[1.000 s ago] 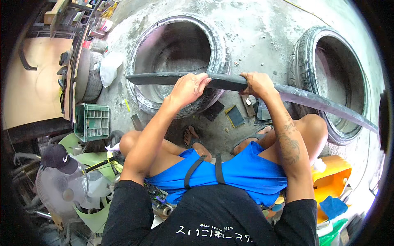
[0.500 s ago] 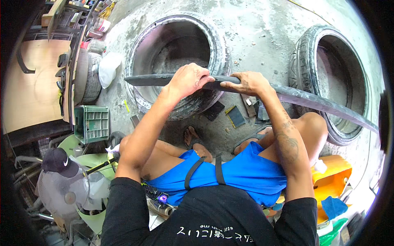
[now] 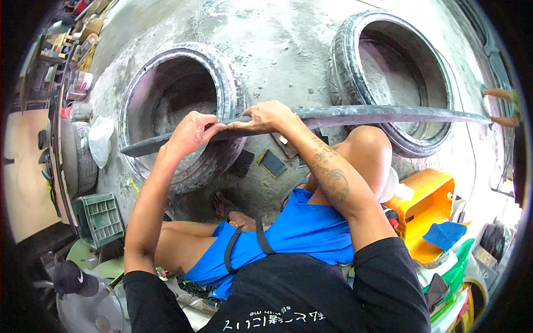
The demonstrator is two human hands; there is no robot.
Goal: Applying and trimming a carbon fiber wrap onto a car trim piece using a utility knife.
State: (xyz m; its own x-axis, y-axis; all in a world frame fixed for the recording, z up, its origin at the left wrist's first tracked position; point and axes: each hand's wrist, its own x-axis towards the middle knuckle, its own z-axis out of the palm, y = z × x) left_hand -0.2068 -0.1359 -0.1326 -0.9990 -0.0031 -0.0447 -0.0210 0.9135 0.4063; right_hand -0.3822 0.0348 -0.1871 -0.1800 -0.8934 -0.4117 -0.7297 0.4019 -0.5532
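- The left hand [image 3: 191,133] is curled closed over a long black rubber strip [image 3: 377,115], thumb and fingers pinching its upper edge near the strip's left end.
- The right hand [image 3: 266,116] sits just beside it, touching or nearly touching the left, fingers folded down over the same strip and gripping it from above.
- The strip runs almost level across the view, from a tapered tip [image 3: 133,150] on the left, past both hands, to the far right edge. It is held up off the concrete floor [image 3: 288,44], above the person's knees.
- Judged from its look, the strip is soft, flexible rubber, likely floppy over its length and fairly light; its dusty matt surface should give good grip. Holding it close to the working spot, as both hands do, keeps it from sagging.
- Behind the left hand lies a worn tyre [image 3: 222,77]; a second tyre [image 3: 350,72] lies beyond the strip, to the right.
- Further out: a green crate [image 3: 100,216] at lower left, an orange container [image 3: 427,194] with a blue cloth [image 3: 444,234] at lower right.
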